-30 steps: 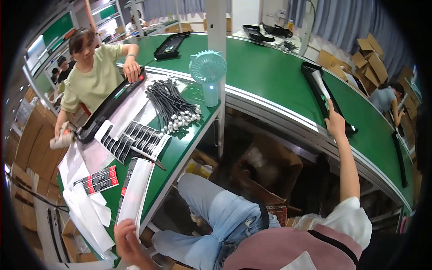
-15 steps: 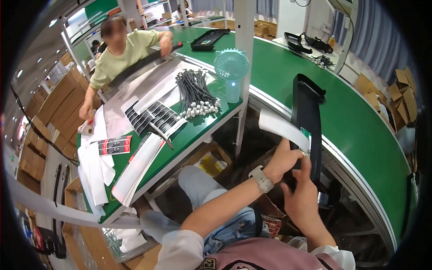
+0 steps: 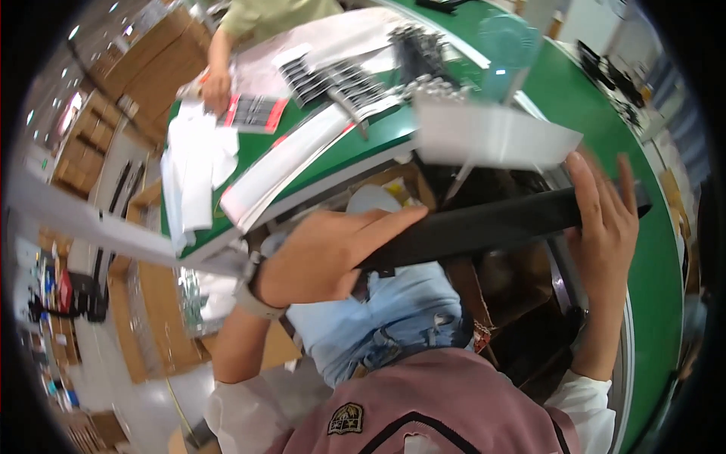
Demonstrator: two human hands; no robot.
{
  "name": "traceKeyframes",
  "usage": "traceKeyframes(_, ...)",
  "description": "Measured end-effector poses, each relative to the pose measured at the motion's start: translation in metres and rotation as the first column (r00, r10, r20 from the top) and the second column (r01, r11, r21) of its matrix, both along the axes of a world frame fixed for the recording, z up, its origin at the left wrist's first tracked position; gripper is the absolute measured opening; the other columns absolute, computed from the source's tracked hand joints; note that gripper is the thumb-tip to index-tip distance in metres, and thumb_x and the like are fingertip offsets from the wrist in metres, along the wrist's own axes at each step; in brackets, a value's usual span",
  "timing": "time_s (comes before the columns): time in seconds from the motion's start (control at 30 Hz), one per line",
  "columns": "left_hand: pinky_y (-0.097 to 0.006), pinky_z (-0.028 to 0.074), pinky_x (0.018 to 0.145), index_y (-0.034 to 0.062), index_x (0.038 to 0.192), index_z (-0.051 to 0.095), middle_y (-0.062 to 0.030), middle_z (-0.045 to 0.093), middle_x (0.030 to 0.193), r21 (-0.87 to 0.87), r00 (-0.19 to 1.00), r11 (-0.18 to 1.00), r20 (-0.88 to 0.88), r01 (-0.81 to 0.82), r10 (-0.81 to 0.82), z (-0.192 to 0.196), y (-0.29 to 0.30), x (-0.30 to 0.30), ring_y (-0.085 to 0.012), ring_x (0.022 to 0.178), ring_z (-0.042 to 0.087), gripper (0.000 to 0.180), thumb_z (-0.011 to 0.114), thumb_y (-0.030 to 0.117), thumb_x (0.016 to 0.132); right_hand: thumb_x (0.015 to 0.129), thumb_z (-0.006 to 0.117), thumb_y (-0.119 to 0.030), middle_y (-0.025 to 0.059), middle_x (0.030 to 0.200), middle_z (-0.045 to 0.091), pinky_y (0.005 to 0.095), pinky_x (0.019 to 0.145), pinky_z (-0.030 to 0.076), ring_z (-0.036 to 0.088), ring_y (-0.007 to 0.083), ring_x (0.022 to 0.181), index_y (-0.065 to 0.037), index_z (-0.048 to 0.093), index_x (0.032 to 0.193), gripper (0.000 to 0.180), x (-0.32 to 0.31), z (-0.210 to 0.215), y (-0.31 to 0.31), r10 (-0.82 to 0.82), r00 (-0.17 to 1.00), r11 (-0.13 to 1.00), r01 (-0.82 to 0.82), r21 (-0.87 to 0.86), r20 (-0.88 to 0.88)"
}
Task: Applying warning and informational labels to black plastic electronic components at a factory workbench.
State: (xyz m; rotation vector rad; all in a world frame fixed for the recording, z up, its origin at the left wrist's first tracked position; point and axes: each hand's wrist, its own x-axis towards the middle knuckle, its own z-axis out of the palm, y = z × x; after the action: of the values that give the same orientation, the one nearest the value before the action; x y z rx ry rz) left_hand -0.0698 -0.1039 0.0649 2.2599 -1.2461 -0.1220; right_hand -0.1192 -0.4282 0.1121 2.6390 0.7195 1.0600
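Both hands [image 3: 333, 253] (fingers closed) around black tray [image 3: 499, 223]

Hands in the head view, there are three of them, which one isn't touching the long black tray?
The co-worker's hand at the far table end, resting by white sheets. The left hand and right hand both grip the long black tray.

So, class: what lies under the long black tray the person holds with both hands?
Under the black tray show the person's blue jeans and brown cardboard boxes. The left hand and right hand grip it; anything directly beneath is hidden.
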Motion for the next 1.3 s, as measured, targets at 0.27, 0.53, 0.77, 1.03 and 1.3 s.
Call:
traceKeyframes(0.27,-0.039,0.049,0.082,0.0054,0.133,0.055,-0.0129,0.064,0.110,0.089,0.856,0.862,0.209,-0.499,0.473,-0.101,0.092,-0.054,-0.0323,0.094,0.062,0.061,0.061,0.006,0.072,0.059,0.055,0.010,0.0153,0.089,0.065,0.0402,0.070,0.054,0.065,0.0332,0.078,0.000,0.056,0.131,0.073,0.086,-0.175,0.088,0.501,0.861,0.812,-0.432,0.392,-0.088)
traceKeyframes(0.53,-0.054,0.036,0.098,0.0044,0.108,0.065,-0.0100,0.065,0.097,0.110,0.495,0.485,0.296,-0.867,0.817,-0.156,0.109,-0.076,-0.0303,0.094,0.058,0.042,0.065,0.040,0.087,0.064,0.077,-0.001,0.0174,0.131,0.054,0.0388,0.088,0.051,0.063,0.0306,0.100,-0.004,0.054,0.131,0.071,0.083,-0.144,0.130,0.556,0.478,0.821,-0.188,0.538,-0.681)
traceKeyframes(0.77,-0.037,0.046,0.090,0.0017,0.098,0.066,-0.0108,0.068,0.098,-0.347,0.478,0.378,-0.272,-0.858,0.835,-0.159,0.117,-0.074,-0.0293,0.093,0.062,0.015,0.060,0.013,0.090,0.077,0.074,-0.001,0.0119,0.098,0.061,0.0257,0.073,0.051,0.064,0.0152,0.087,0.002,0.061,0.094,0.022,0.049,-0.142,0.169,0.907,0.189,0.288,0.371,0.883,-0.375)
traceKeyframes(1.03,-0.037,0.043,0.087,-0.0005,0.084,0.064,-0.0090,0.066,0.084,-0.646,0.724,0.367,-0.458,-0.670,0.515,-0.168,0.142,-0.081,-0.0246,0.091,0.060,0.035,0.054,0.032,0.091,0.087,0.068,0.004,0.0006,0.072,0.061,0.0184,0.054,0.047,0.059,0.0060,0.060,0.000,0.060,0.085,0.009,0.061,-0.160,0.212,0.898,0.035,0.324,0.622,0.713,-0.438)
traceKeyframes(1.3,-0.032,0.045,0.076,0.0001,0.070,0.060,-0.0080,0.061,0.081,-0.564,0.636,0.338,-0.494,-0.753,0.593,-0.163,0.136,-0.086,-0.0220,0.087,0.058,0.015,0.074,0.003,0.073,0.086,0.071,0.001,0.0010,0.069,0.063,0.0173,0.047,0.045,0.057,0.0028,0.056,0.000,0.061,0.079,0.011,0.060,-0.162,0.222,0.814,0.022,0.444,0.621,0.646,-0.581)
